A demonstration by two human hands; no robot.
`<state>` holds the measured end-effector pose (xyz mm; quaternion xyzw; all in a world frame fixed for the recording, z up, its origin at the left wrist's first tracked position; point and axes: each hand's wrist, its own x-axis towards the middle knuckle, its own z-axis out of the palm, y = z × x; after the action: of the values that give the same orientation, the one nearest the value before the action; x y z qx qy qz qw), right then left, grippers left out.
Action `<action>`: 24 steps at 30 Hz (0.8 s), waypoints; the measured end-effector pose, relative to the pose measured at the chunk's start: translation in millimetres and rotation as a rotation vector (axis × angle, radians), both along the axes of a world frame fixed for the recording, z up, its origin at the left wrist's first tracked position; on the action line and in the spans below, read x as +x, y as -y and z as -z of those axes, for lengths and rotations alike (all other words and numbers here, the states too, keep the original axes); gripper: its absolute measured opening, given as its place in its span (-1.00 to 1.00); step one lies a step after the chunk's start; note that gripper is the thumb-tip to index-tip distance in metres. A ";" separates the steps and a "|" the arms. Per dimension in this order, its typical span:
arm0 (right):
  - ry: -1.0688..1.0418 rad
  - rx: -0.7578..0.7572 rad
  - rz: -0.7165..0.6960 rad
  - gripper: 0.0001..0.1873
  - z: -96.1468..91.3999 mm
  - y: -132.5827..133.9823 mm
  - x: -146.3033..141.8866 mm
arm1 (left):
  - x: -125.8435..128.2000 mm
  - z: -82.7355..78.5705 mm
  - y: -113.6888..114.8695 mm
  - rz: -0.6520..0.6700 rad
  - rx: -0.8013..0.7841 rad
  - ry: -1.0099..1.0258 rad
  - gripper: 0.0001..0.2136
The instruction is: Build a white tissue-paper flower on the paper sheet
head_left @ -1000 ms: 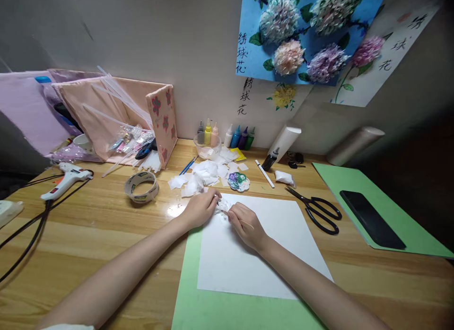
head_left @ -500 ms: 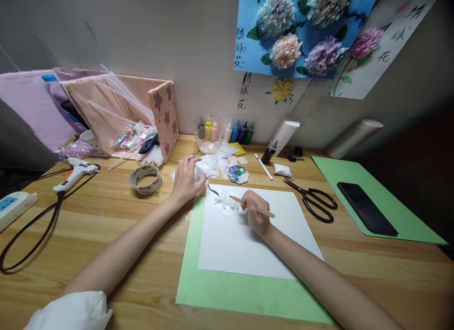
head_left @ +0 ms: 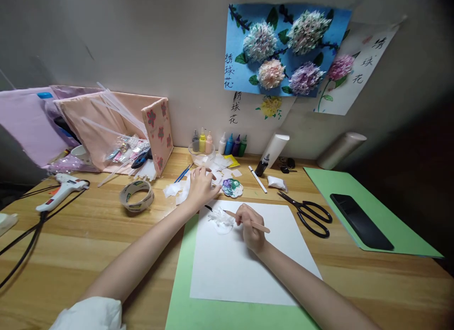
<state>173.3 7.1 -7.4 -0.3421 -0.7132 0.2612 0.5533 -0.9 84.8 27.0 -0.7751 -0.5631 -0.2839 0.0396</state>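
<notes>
At centre frame, the right hand is closed on a wooden stick, pinched pen-style, with the tip pointing left at the white tissue clump. The clump sits on the upper left part of the white sheet, just beside the right hand. The white sheet lies on a green sheet on the wooden table. Just above, the left hand is palm down on the pile of white paper pieces, fingers curled over it; cannot tell if anything is pinched. A paint palette is just right of the left hand. Scissors lie right of the white sheet. A tape roll is left of centre, a glue gun at far left. Paint bottles stand in a row at the wall, above centre. A black phone is at the right.
</notes>
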 end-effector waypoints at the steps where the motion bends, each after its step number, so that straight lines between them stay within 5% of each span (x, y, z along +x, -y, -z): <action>1: -0.002 -0.010 0.006 -0.59 -0.4 0.1 -0.1 | 6.1 1.8 -6.5 -0.006 -0.013 -0.009 -0.82; 6: -0.002 -0.001 -0.006 -0.59 -1.5 0.4 0.1 | 13.6 6.1 -25.1 -0.046 -0.094 -0.002 -0.90; 18: 0.008 0.018 -0.003 -0.60 -2.4 0.2 0.6 | 17.9 14.3 -29.1 -0.033 -0.129 0.041 -0.82; 24: 0.021 0.006 0.005 -0.59 -1.8 0.5 0.9 | 5.8 -3.5 -28.2 -0.069 -0.024 0.137 -0.88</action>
<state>174.2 6.6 -5.6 -0.3449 -0.7189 0.2541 0.5474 4.9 113.1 30.5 -0.7342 -0.5944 -0.3280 0.0016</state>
